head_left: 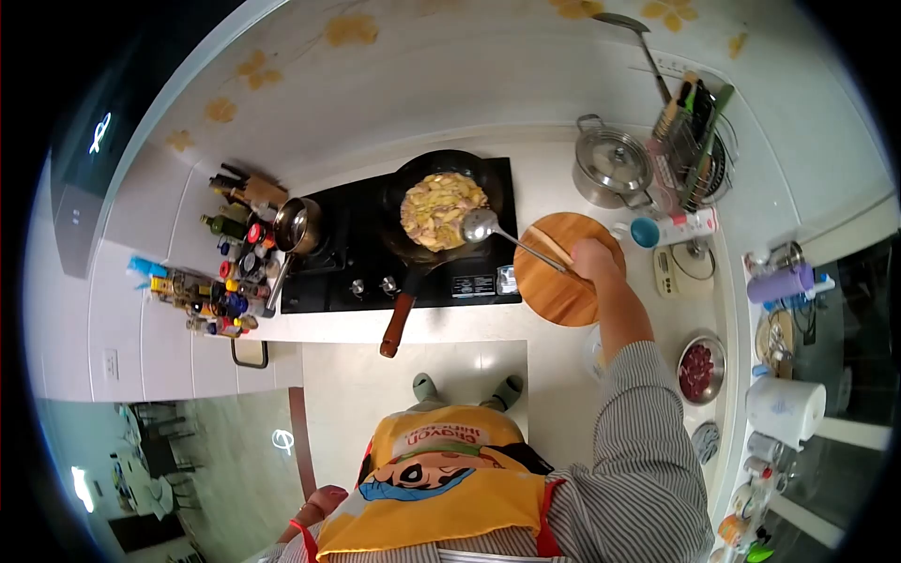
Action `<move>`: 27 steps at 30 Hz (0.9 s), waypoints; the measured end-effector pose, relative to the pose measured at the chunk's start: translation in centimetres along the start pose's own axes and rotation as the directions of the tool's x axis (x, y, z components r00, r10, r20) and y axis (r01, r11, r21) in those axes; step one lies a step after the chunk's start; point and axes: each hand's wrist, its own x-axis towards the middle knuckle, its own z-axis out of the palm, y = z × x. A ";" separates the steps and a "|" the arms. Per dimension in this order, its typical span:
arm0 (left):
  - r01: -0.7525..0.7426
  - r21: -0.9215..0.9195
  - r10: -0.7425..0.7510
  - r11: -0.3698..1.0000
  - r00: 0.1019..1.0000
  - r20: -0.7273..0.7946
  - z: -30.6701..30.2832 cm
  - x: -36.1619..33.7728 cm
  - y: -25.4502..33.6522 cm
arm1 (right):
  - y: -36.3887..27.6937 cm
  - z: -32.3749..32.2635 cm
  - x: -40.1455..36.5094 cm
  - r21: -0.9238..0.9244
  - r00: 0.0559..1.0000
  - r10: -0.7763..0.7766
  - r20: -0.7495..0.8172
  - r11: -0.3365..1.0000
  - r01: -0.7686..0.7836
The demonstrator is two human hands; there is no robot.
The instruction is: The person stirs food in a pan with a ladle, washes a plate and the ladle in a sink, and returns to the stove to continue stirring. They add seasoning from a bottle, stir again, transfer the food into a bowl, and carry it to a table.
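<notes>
Right hand (pixel 593 258) is clenching a ladle (pixel 481 225) at the right rim of the wok (pixel 405 178); tilting risks spilling onto the hob (pixel 361 246); left hand (pixel 324 499) grip unclear.

The view is a fisheye circle with black corners. Straight lines such as the tabletop (pixel 546 178) edge and the wall bow hard toward the rim. The light is bright, even and soft. The white tabletop and wall wash out pale, and shadows are faint. Small glints sit on the ladle (pixel 479 225) bowl and the steel pot lid (pixel 612 159). The middle is sharp, while detail softens and smears toward the left and right edges.
</notes>
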 end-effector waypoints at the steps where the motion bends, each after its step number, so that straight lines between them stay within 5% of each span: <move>1: 0.004 -0.018 -0.004 1.000 1.000 -0.002 0.5 0.0 -0.1 | -0.8 -0.8 -0.6 -0.028 1.000 -0.007 0.003 1.000 0.007; 4: -0.048 -0.046 0.057 0.998 0.977 0.206 2.2 0.6 -0.5 | -0.9 -0.9 -0.7 -0.032 0.998 -0.026 -0.053 0.999 0.024; 6: -0.123 0.008 0.122 0.992 0.988 0.092 3.0 0.8 -0.3 | -1.0 -0.6 -0.4 0.001 0.993 -0.035 -0.112 0.999 0.035; 10: -0.183 0.095 0.168 0.979 0.975 0.143 2.1 1.0 0.7 | -1.8 -0.6 -1.6 0.045 0.980 0.021 -0.200 0.999 -0.012; 13: -0.042 -0.190 0.021 0.981 0.993 -0.115 0.8 -1.2 2.4 | -1.7 -0.1 -2.3 0.114 0.966 0.088 -0.245 0.992 -0.062; 16: -0.108 -0.339 0.107 0.935 0.994 -0.021 3.3 4.8 -6.9 | -1.2 0.5 -2.5 0.132 0.955 0.082 -0.286 0.990 -0.046; 23: -0.116 -0.232 0.107 0.966 0.993 -0.055 1.6 4.5 -5.1 | -0.8 1.7 -2.8 0.175 0.897 -0.030 -0.440 0.977 0.119; 27: -0.173 -0.220 0.161 0.960 0.984 -0.070 1.4 5.1 -5.0 | -1.9 1.0 -3.3 0.217 0.926 0.003 -0.377 0.972 0.086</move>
